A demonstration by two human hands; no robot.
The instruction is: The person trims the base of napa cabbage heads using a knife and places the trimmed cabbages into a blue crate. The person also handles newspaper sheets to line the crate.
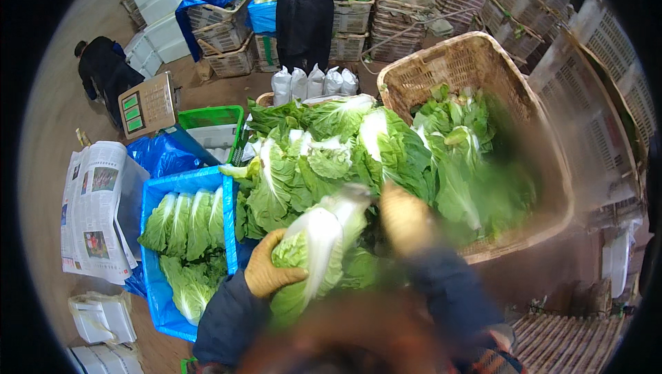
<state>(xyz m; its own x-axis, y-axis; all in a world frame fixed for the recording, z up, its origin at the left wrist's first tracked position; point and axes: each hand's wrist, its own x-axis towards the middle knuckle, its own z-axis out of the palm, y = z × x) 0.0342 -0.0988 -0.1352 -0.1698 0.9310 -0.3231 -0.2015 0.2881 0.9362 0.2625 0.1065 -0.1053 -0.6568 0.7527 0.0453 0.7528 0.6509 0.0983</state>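
Note:
My left hand [271,265], in a tan work glove, grips a napa cabbage [315,250] by its side, its white ribs facing up. Close by on the right is my right hand [406,216], gloved too and blurred by motion. A blurred grey thing [357,192] shows between that hand and the base of the cabbage; whether the hand holds it is unclear. Beyond both hands lies a heap of leafy napa cabbages [310,162]. To the left, a blue-lined crate [183,182] holds several cabbages laid in rows.
A large tan plastic basket [553,177] with loose green leaves stands at right. Left are a digital scale [150,105], a green crate [212,113] and stacked newspapers [98,208]. Filled white bags [315,84] stand beyond the heap. Two people in dark clothes [305,11] [106,71] work farther off.

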